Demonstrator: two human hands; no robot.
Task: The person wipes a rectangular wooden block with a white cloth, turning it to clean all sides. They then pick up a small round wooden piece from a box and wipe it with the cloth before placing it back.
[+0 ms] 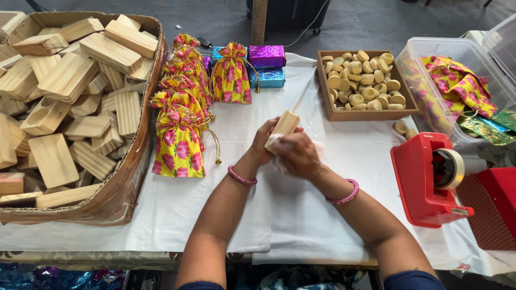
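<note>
White cloth [177, 215] is covering the worktable and filling the middle of the frame. At centre I am holding a small wooden block [285, 123], tilted, its upper end sticking out above my fingers. My left hand [264, 142] is cupping the block from behind, fingers curled against it; my right hand [297, 156] is closing over its lower end, pressing a thin, pale, see-through sheet [279, 144] against the wood. Both hands are pressed together around the block, neither one spread.

Judging by the pale grain, the block is looking light, stiff and dry, with flat faces and rounded edges, so it should be gripping well along its long sides. The sheet is looking flimsy and likely to crease or slip.

At upper left a cardboard box [115, 198] is holding many similar blocks in a loose heap. Just right of it, soft drawstring pouches [180, 145] in yellow with pink flowers are standing in a row, with shiny foil-wrapped packets [267, 55] behind them. At upper right a wooden tray [371, 114] is holding small round pale pieces, beside a clear plastic tub [424, 107] of folded fabric. A red tape dispenser [424, 180] is sitting at right.
</note>
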